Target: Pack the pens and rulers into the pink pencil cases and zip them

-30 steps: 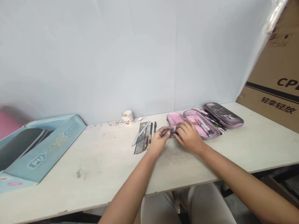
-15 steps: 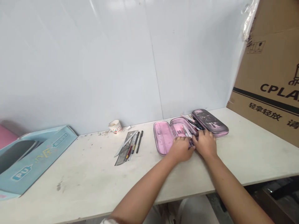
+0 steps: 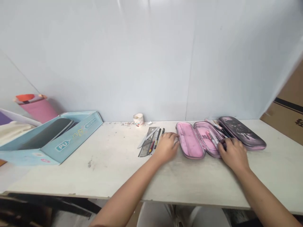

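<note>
An open pink pencil case (image 3: pixel 190 143) lies flat on the table, with several light-coloured pens (image 3: pixel 213 138) in its right half. My left hand (image 3: pixel 167 145) is just left of the case, fingers bent and thumb apart, with nothing visible in it. Partly behind that hand are dark pens (image 3: pixel 157 138), beside a grey ruler (image 3: pixel 145 148) and a clear one. My right hand (image 3: pixel 234 153) rests at the right edge of the case, thumb and fingers curled around something dark that I cannot make out. More pens (image 3: pixel 219 126) lie between the pink case and a closed dark pencil case (image 3: pixel 243 130).
A paper cup (image 3: pixel 138 120) stands near the wall with crumbs beside it and a small white piece (image 3: pixel 149 123). On the left, a light blue box (image 3: pixel 78 135) holds a dark case (image 3: pixel 49 132). A pink roll (image 3: pixel 39 107) is behind it. A cardboard box (image 3: pixel 288 104) stands right.
My left hand has left the pink case's right half and moved left, towards the pens and rulers. My right hand stays at the case's right edge. The view has turned left.
</note>
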### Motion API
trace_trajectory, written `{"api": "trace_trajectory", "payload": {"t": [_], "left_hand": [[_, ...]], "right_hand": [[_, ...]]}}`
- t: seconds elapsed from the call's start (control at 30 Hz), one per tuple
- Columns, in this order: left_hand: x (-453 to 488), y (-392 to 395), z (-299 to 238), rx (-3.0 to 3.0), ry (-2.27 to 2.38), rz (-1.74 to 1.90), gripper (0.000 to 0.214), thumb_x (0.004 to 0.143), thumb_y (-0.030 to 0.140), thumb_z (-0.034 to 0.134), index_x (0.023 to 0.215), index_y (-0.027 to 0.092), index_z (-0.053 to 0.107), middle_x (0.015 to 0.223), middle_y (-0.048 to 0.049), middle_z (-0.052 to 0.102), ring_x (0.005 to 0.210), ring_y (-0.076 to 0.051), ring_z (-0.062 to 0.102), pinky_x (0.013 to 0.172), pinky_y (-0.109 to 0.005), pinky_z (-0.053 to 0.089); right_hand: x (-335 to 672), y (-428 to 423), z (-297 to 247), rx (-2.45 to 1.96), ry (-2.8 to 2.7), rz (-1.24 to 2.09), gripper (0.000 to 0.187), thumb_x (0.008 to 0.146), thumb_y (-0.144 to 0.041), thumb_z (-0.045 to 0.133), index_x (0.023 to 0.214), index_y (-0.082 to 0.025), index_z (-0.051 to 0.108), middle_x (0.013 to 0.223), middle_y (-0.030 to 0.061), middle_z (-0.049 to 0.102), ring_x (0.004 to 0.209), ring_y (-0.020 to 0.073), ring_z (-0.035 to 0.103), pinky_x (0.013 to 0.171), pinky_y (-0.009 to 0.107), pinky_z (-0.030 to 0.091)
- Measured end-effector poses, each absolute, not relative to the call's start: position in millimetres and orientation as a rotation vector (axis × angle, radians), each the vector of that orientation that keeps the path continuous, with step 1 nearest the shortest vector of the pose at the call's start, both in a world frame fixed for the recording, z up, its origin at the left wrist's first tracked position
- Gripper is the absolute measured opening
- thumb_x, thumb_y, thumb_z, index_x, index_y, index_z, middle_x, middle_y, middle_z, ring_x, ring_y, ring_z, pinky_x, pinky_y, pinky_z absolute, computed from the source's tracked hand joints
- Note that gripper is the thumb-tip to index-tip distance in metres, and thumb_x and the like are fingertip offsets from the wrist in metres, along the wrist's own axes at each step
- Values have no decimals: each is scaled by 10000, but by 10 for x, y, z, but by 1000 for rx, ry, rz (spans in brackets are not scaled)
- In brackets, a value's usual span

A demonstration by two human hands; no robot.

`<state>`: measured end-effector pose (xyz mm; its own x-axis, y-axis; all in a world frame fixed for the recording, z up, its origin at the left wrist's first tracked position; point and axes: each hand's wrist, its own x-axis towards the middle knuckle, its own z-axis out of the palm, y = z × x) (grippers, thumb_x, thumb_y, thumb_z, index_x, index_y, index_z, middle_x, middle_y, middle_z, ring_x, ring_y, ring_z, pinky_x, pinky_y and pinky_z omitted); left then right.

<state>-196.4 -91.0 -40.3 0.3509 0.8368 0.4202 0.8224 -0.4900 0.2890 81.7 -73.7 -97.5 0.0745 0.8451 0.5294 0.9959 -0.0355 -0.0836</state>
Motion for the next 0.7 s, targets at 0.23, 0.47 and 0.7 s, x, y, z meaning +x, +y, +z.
{"api": "trace_trajectory", "payload": {"t": [0.23,0.47,0.7], "left_hand": [[-2680,-846,-626,2291,1930,1019,272,845,232,391,1062,189,550,1067,-97,562,1042,-237,473,916,-408,359],[-2597,-938,-697,2288,1839,1153,271,851,205,370,1060,189,542,1035,-97,546,1027,-241,460,894,-405,363],[-2616,-925,-743,2108,1795,1280,255,829,168,388,1033,188,540,1022,-98,557,1001,-245,475,871,-409,383]], "right_hand": [[-71,-595,-608,-1721,-2106,-555,303,850,-342,377,951,-150,588,965,132,550,913,262,478,763,362,355],[-1086,-141,-509,-1551,-2482,-767,293,839,-183,362,965,-103,615,1037,169,546,1027,272,423,860,426,304],[-1254,196,-692,-1834,-2493,-795,336,788,-80,344,844,-73,675,1050,213,565,1117,327,386,855,493,294]]}}
